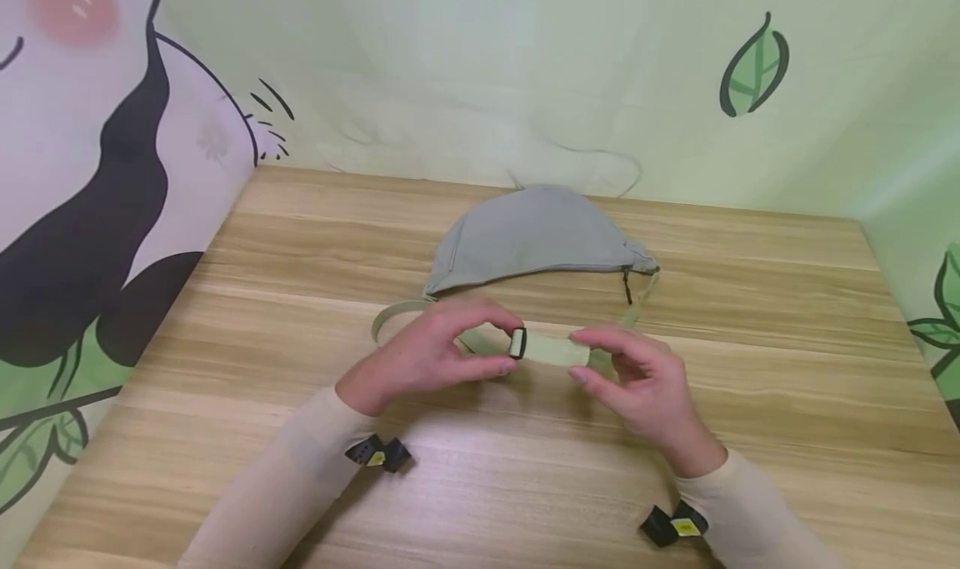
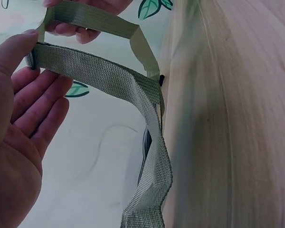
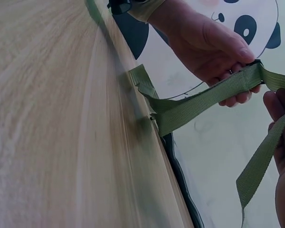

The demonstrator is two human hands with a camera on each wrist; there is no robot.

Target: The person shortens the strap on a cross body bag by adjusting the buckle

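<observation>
A grey waist bag (image 1: 536, 236) lies on the wooden table, and its pale green strap (image 1: 555, 351) comes forward to both hands. My left hand (image 1: 442, 344) pinches a black strap slider (image 1: 518, 343) between thumb and forefinger, with the webbing passing through it. To the right, my right hand (image 1: 637, 377) pinches the strap where it folds over. In the left wrist view the strap (image 2: 85, 69) twists down toward the table. The right wrist view shows the strap (image 3: 209, 95) raised off the tabletop between the hands.
The bag's dark zipper pull (image 1: 627, 286) hangs at its right end. Behind the wooden table (image 1: 300, 244) stands a pale green wall (image 1: 480, 77) with cartoon drawings. A strap loop (image 1: 397, 311) lies left of the bag. Small black devices (image 1: 378, 454) sit on both sleeves.
</observation>
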